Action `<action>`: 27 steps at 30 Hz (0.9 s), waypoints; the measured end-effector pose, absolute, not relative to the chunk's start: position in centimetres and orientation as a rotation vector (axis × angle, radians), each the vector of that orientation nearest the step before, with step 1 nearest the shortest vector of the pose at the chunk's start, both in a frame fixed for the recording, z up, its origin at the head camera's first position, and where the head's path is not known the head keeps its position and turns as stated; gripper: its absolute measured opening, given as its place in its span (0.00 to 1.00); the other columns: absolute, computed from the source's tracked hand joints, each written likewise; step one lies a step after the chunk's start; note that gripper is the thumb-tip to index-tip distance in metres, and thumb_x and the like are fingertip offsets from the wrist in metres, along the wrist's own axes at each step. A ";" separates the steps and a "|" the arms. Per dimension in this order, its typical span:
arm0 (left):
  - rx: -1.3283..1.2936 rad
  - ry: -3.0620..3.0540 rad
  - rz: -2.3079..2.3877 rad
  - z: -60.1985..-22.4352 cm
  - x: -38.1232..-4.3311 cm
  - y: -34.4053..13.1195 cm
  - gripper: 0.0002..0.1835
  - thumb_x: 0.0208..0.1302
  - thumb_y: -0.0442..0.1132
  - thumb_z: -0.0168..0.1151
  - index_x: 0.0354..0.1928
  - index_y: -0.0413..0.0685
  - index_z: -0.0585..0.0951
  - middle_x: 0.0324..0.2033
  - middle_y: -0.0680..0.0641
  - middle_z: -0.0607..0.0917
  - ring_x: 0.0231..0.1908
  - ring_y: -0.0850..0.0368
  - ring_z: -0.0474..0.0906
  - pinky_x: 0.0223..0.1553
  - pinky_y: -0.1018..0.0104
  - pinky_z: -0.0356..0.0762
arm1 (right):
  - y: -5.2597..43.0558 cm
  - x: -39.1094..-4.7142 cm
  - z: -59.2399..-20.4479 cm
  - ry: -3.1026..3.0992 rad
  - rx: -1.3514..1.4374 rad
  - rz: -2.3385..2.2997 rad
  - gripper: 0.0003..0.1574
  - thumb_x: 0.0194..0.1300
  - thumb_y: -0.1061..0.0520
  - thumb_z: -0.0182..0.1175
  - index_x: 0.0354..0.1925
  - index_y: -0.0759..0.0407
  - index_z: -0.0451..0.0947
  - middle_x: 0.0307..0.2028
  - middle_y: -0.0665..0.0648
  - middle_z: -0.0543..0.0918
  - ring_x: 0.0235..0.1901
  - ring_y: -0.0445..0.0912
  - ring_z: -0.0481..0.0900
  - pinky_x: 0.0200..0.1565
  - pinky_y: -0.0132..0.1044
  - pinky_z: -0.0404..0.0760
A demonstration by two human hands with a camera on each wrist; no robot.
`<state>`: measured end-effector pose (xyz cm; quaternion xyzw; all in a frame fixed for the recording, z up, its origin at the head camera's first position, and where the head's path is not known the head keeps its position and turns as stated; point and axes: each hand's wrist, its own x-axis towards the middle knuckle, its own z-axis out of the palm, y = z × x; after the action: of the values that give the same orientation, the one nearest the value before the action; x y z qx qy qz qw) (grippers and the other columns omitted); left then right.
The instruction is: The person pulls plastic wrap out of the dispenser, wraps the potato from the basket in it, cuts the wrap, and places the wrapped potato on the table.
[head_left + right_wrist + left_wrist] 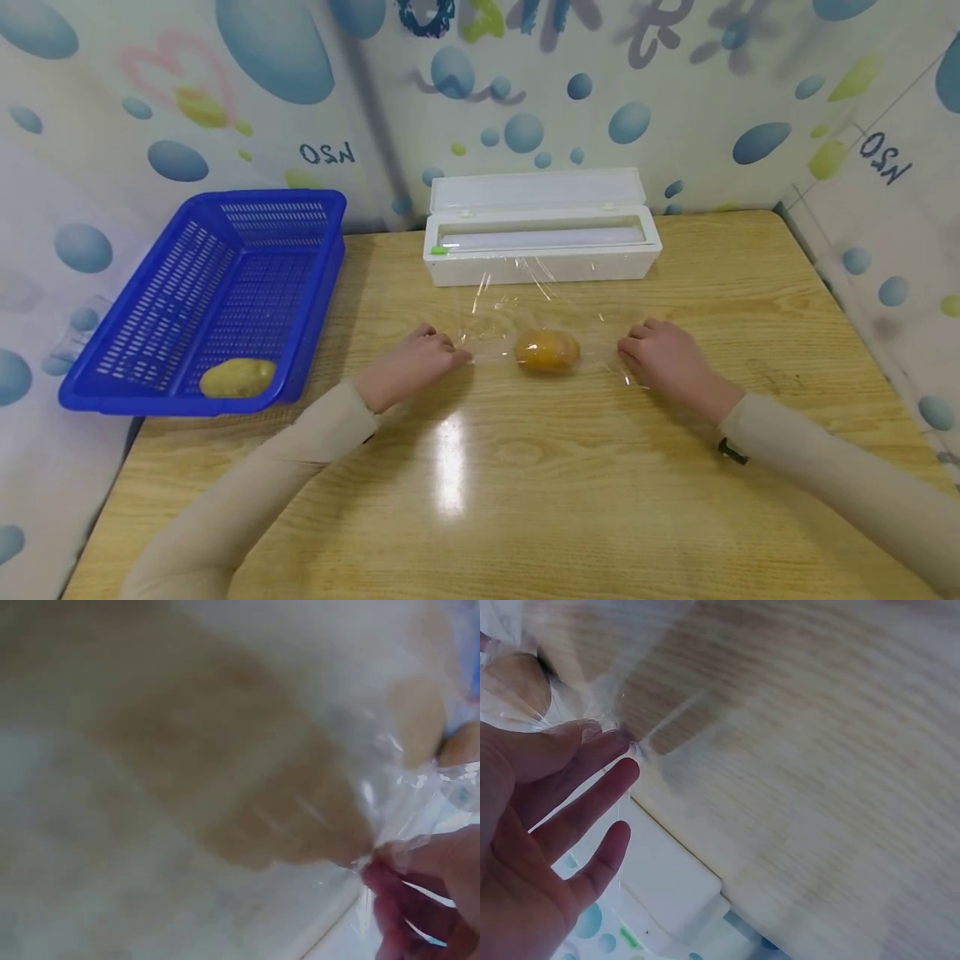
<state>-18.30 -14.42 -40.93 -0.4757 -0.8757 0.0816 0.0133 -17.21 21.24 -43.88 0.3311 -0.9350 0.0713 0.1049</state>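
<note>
A sheet of clear cling film (495, 323) stretches from the white dispenser box (540, 271) toward me. Under or within the film, a yellow-orange potato (547, 350) lies on the table between my hands. To its left, my left hand (412, 367) pinches the film between thumb and index finger; the left wrist view shows the other fingers spread loosely. On the other side my right hand (670, 362) pinches the film's right part, drawing it into creases (367, 802) in the right wrist view. Whether film passes beneath the potato, I cannot tell.
The dispenser's lid (536, 190) stands raised, showing the film roll (540, 239) and a small green piece (438, 250). At the left, a blue plastic basket (318, 308) holds another potato (238, 378). A patterned wall (517, 83) rises behind the wooden table (525, 500).
</note>
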 end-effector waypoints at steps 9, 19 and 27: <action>-1.419 -2.777 0.325 -40.7 -17.5 -14.0 0.30 0.51 0.26 0.61 0.57 0.52 0.69 0.36 0.49 0.83 0.38 0.52 0.75 0.45 0.55 0.64 | 20.8 -16.9 -44.1 -2.697 1.208 0.110 0.10 0.52 0.68 0.60 0.35 0.61 0.74 0.33 0.56 0.72 0.35 0.49 0.68 0.39 0.42 0.71; -1.365 -2.815 0.288 -41.0 -17.3 -13.1 0.22 0.59 0.31 0.55 0.55 0.58 0.74 0.43 0.47 0.74 0.46 0.50 0.67 0.45 0.51 0.66 | 21.0 -16.8 -42.9 -2.735 1.272 0.026 0.14 0.55 0.62 0.60 0.42 0.65 0.78 0.36 0.58 0.78 0.38 0.52 0.73 0.43 0.45 0.72; -1.429 -2.712 0.251 -41.4 -17.4 -12.0 0.13 0.54 0.37 0.55 0.43 0.49 0.79 0.50 0.50 0.70 0.51 0.50 0.60 0.50 0.46 0.55 | 19.5 -15.8 -42.6 -2.833 1.081 -0.151 0.35 0.52 0.29 0.49 0.32 0.60 0.72 0.28 0.57 0.73 0.33 0.54 0.70 0.36 0.48 0.64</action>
<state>-17.37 -11.95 -41.41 -0.4644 -0.8813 0.0816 0.0327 -15.83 19.47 -42.65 0.3554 -0.9319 -0.0497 0.0530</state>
